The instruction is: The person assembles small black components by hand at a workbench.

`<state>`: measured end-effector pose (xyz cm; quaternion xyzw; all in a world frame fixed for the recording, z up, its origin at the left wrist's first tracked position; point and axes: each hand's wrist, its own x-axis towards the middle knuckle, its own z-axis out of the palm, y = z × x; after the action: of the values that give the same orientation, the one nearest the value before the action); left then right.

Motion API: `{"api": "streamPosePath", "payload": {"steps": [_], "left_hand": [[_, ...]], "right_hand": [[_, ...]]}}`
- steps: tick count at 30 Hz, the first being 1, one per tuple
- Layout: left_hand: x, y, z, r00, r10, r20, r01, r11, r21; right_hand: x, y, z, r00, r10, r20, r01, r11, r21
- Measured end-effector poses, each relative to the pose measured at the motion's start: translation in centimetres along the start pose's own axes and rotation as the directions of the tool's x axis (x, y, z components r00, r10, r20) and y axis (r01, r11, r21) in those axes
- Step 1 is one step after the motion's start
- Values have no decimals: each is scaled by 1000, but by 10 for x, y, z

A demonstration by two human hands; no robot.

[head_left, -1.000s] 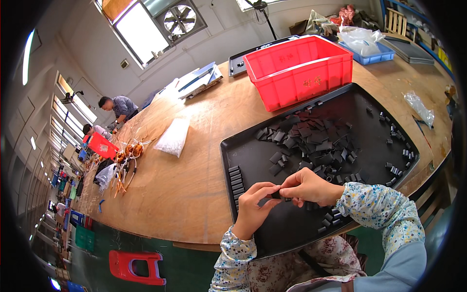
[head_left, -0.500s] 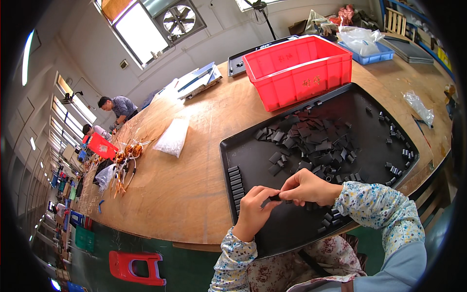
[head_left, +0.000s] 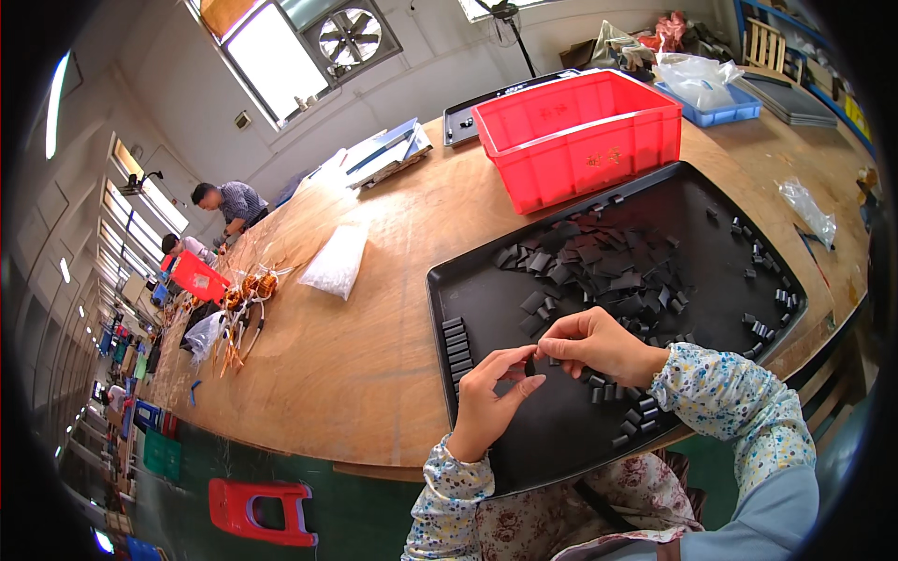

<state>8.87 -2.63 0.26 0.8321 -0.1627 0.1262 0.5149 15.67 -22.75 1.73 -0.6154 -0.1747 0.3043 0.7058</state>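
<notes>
In my head view, a wooden tabletop (head_left: 393, 374) spreads through a bright workshop, with a fan (head_left: 350, 35) by the window. The small, dark piece (head_left: 529, 366) is above the near part of my black tray (head_left: 477, 292), pinched between my left hand's (head_left: 490, 396) thumb and fingers, which partly hide it. My right hand's (head_left: 603, 350) fingertips press together just beside it; I can't tell whether they grip anything. Loose black pieces (head_left: 613, 266) lie heaped in the tray, a neat column (head_left: 456, 344) lines its left side, and a red bin (head_left: 589, 154) stands at its far edge.
</notes>
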Motion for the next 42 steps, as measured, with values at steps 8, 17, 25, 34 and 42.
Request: {"api": "streamPosePath", "payload": {"steps": [8, 17, 25, 34, 42], "left_hand": [[-6, -1, -4, 981, -189, 44, 193, 912, -363], [-6, -1, -10, 955, -288, 75, 278, 773, -570], [-5, 3, -7, 949, -285, 134, 314, 838, -446], [-5, -7, -4, 961, -207, 185, 252, 930, -266], [-6, -7, -1, 957, -241, 160, 270, 943, -195]], "right_hand": [[-2, -2, 7, 933, -357, 46, 359, 923, -136], [-5, 6, 14, 710, -629, 316, 660, 439, -609], [-4, 3, 10, 628, -676, 385, 719, 316, -619], [-1, 7, 3, 624, -604, 496, 698, 145, -701], [-2, 7, 6, 727, -585, 360, 631, 361, -687]]}}
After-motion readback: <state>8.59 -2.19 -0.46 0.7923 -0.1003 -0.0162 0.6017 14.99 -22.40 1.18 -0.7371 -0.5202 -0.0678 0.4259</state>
